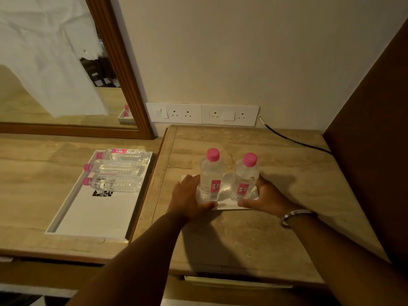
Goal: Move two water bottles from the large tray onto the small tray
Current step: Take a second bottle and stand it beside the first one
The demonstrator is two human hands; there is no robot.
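Note:
Two clear water bottles with pink caps stand upright on the small white tray on the raised counter: the left bottle and the right bottle. My left hand grips the tray's left edge, thumb along the front. At the tray's right edge is my right hand, holding it, with a metal bangle on the wrist. The large white tray lies on the lower counter to the left. Three more bottles lie on their sides at its far end.
A wood-framed mirror leans on the wall at the left. White wall sockets sit behind the counter, and a black cable runs along its back right. A dark wooden panel borders the right side.

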